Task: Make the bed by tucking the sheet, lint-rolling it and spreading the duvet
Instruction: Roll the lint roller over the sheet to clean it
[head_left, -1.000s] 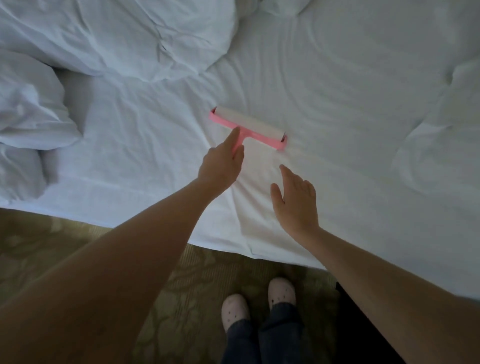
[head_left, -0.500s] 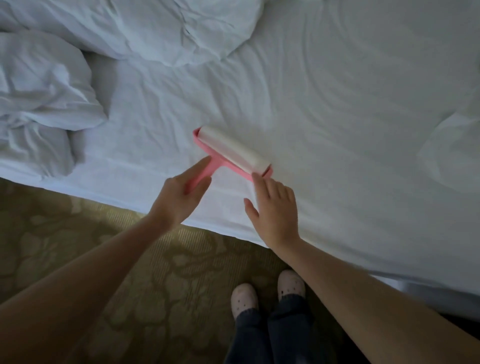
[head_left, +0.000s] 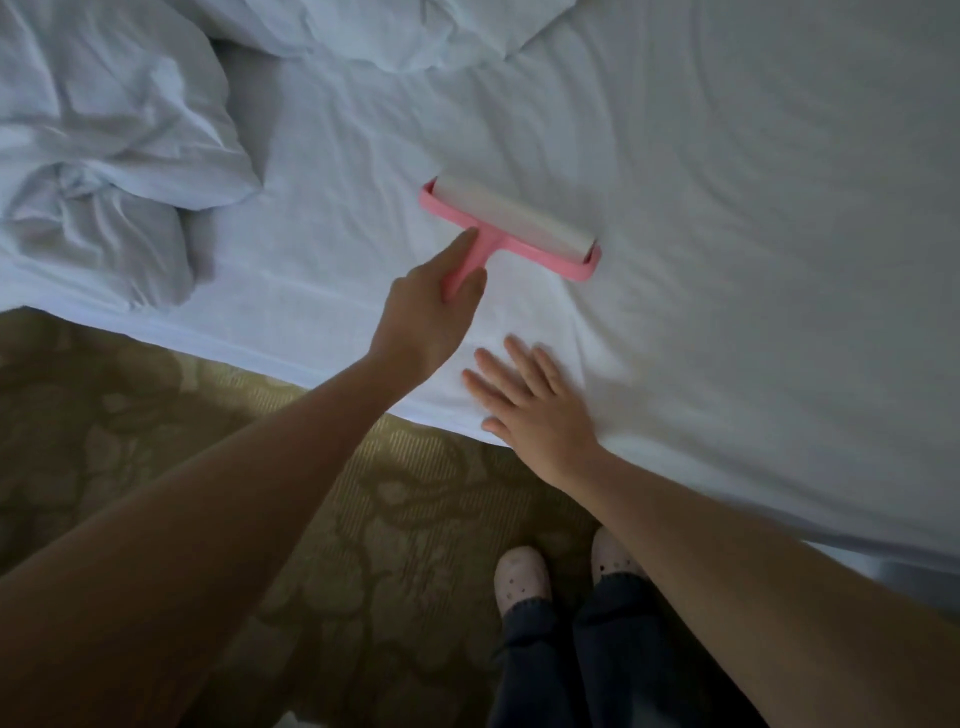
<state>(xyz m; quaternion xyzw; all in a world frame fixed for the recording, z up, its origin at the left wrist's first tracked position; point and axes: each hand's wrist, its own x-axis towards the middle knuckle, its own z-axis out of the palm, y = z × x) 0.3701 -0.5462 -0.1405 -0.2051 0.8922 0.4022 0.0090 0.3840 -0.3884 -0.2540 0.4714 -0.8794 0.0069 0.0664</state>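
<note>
Nearest, bottom centre: two pale perforated shoes (head_left: 522, 578) under dark trousers (head_left: 566, 654), standing on a patterned olive carpet (head_left: 156, 415); the right forearm (head_left: 753, 561) crosses over the right shoe and hides part of it; the left forearm (head_left: 234, 493) runs diagonally over the carpet and across the bed edge.

Right hand (head_left: 535, 410): flat, palm down, fingers straight and spread, resting on the white sheet (head_left: 753, 249) just inside the near bed edge; holds nothing; creases fan out from it.

Left hand (head_left: 431, 317): just beyond and left of the right hand, apart from it; fingers curled round the pink handle (head_left: 480, 254) of the lint roller (head_left: 511, 228), index finger laid straight along it; the hand covers the handle's lower end.

Lint roller: lying on the sheet, past both hands; white drum (head_left: 514, 214) in a pink frame, set at a slant, left end farther from the bed edge.

Farther, left: duvet (head_left: 104, 130) bunched in a crumpled heap on the sheet, well apart from the roller; a second white mound (head_left: 389, 36) at the top edge, duvet or pillow, cannot tell.
</note>
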